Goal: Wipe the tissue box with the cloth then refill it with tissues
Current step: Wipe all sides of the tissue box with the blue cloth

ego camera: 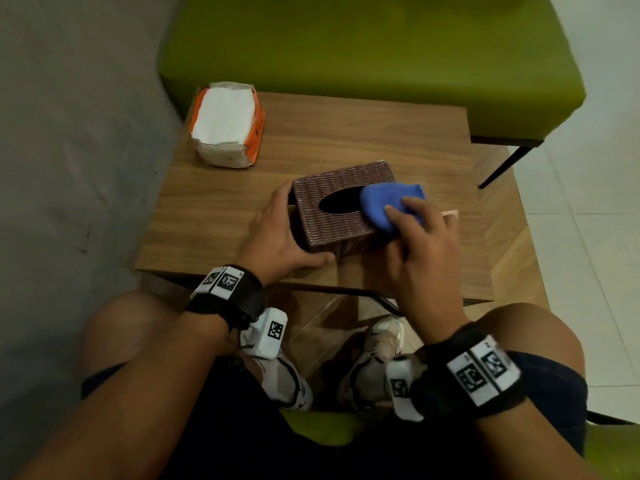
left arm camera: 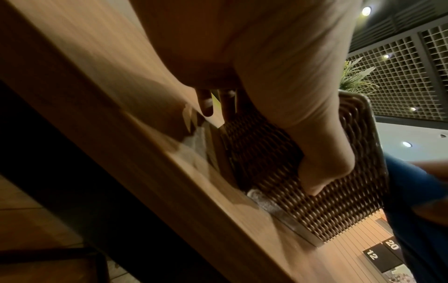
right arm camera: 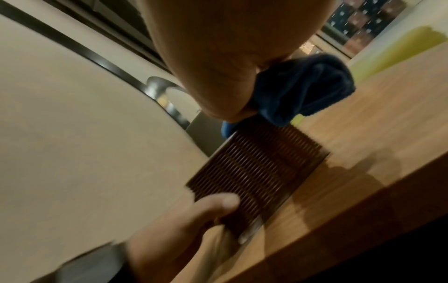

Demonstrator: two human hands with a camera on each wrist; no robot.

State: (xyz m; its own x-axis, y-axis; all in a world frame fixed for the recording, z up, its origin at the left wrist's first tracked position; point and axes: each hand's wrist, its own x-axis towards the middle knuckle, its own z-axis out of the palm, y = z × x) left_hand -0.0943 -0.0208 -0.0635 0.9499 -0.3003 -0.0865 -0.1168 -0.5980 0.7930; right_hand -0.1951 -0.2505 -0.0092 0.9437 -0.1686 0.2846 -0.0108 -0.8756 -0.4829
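The tissue box (ego camera: 341, 206) sits mid-bench (ego camera: 214, 209). To wipe it well, I'd keep it braced and sweep the cloth (ego camera: 389, 204) across the top and down each side. Left hand (ego camera: 280, 237) fingers clasp the box's near corner; right hand (ego camera: 424, 247) fingers curl round the cloth, pressing it on the lid.

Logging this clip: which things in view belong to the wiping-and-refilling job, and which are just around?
Job:
- brown woven tissue box, gripped by left hand
- blue cloth, pressed on the box top by right hand
- orange-and-white tissue pack

Just around:
- wooden table
- green bench
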